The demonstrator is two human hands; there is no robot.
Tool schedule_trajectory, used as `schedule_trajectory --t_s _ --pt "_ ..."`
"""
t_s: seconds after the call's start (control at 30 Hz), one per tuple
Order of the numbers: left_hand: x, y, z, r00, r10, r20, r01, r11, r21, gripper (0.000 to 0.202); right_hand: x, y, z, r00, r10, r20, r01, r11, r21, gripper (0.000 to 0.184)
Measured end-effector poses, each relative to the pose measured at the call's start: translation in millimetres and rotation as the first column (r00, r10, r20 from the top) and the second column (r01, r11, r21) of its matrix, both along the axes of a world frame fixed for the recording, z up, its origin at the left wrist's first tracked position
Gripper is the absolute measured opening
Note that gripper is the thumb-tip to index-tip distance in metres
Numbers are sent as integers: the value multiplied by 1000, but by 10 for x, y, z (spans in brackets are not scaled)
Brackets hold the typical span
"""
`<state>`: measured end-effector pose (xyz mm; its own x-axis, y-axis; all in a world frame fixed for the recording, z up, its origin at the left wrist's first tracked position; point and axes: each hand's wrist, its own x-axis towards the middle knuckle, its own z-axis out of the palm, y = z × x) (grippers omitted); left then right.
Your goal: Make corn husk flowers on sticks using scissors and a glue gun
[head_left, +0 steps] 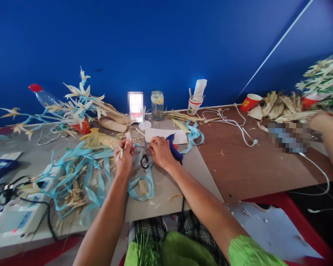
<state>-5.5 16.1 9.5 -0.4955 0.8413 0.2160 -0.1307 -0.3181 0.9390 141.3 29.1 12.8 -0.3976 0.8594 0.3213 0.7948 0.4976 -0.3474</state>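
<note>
Brown flat tabletop open to near edge, left hand pinching flat white strip, long axis near-far, tip far, right hand grip indeterminable.

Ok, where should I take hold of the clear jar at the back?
Probably grip the clear jar around its body, below the top, with the right hand coming from the front right. It stands upright with roughly straight sides; the bright panel crowds its left and the blue wall rises behind.
</note>
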Motion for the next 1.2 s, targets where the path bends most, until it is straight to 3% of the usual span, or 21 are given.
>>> schedule_trajectory --t_s 0.2,0.33,0.43,0.53,0.6,0.67,0.77,0.87,0.93,1.0,1.1,1.2 --pt "-35 18 35 981 188 40 -189 981 34 22 49 33 -42 997 70 -15 -71 997 -28 14" --pt "-69 47 14 977 185 103 -185 983 -11 22 67 64 -16 952 17 -305 -21 1000 -9 9" --pt "-58 50 -17 993 79 92 -73 995 -65 22 68 89 36 786 -9 -618 -12 999 -29 6" --pt "-28 37 -37 998 -19 64 25 996 -84 22 75 99 85 513 -82 -854 -71 988 -137 7" --pt "-6 25 -36 996 -56 63 61 995 -76 22 83 91 108 339 -167 -926 -202 948 -245 11" --pt "13 13 -24 989 -112 101 119 991 -68 21 85 71 130 264 -231 -936 -366 874 -319 15" --pt "37 -6 4 957 -225 182 239 969 -61 22 73 33 161 295 -252 -921 -493 786 -373 15" --pt "58 -25 10 954 -259 153 271 960 -69 23 56 21 171 319 -272 -908 -489 774 -404 15" --pt "75 -34 -5 970 -229 86 237 966 -98 24 50 36 158 294 -330 -897 -453 779 -435 14" --pt "93 -36 -29 976 -212 40 216 967 -136 26 48 60 134 212 -422 -881 -451 758 -471 14" --pt "114 -27 -58 972 -228 63 235 959 -156 26 46 84 105 50 -579 -814 -593 639 -490 12" --pt "123 -20 -69 971 -215 101 229 960 -162 25 28 74 91 -17 -671 -741 -739 508 -442 13"
